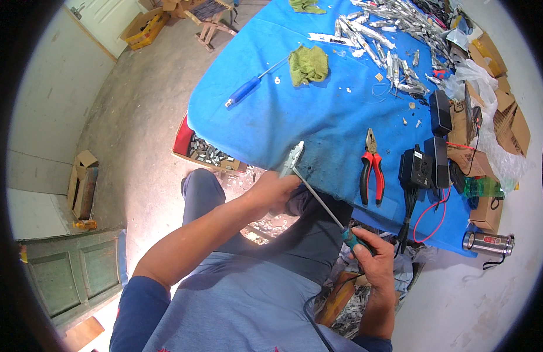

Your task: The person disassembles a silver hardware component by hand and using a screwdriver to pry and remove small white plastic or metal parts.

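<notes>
My left hand (pixel 276 190) is closed around the lower end of a narrow silver-white part (pixel 292 157), holding it up at the table's near edge. In my right hand (pixel 374 255) is the teal handle of a screwdriver (pixel 324 207). Its long metal shaft slants up and left, with the tip at the silver-white part beside my left fingers; whether it touches or overlaps is too small to tell. Red-and-black pliers (pixel 372 170) lie on the blue cloth to the right. Farther off are a blue-handled screwdriver (pixel 245 91) and a green rag (pixel 308 66).
Many similar silver-white parts (pixel 389 35) are heaped at the far right of the blue-covered table (pixel 242 126). Black power adapters (pixel 416 169) with cables, a metal flask (pixel 488 243) and cardboard line its right side. A box of small grey pieces (pixel 210 151) stands below the left edge.
</notes>
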Demonstrator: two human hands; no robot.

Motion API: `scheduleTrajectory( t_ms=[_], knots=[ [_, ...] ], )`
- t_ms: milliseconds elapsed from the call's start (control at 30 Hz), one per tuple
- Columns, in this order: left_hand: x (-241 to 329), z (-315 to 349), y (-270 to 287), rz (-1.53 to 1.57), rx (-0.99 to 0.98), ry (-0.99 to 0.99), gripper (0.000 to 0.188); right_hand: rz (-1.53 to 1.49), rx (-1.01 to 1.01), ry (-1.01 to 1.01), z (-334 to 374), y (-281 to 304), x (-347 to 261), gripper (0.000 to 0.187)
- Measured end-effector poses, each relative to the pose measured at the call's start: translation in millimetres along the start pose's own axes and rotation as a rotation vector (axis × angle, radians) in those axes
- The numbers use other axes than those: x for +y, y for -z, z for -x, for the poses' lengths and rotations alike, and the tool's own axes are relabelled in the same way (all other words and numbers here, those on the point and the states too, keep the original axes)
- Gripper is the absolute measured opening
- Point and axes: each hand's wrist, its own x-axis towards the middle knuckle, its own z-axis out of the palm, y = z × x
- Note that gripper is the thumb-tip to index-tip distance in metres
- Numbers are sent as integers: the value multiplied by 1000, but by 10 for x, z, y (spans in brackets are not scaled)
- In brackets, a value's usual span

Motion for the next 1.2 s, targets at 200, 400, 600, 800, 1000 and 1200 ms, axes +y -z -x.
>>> scheduleTrajectory(
  t_ms=[200, 400, 600, 800, 1000, 1200],
  knots=[
    [37, 42, -37, -25, 35, 14, 38, 23, 0, -94, -15, -10, -132, 34],
    [51, 58, -63, -40, 31, -18, 40, -62, 14, -108, 1, -26, -104, 36],
    [5, 10, -25, -48, 6, -23, 41, -76, 13, -116, 4, -57, -109, 36],
    [25, 23, -38, -91, 36, -15, 44, -95, 21, -146, -27, -84, -158, 36],
    [66, 62, -94, -160, 82, -52, 45, 86, 37, -45, -6, -139, -201, 34],
    [50, 39, -80, -212, 100, -56, 45, 208, 79, 53, -24, -143, -253, 31]
  ],
)
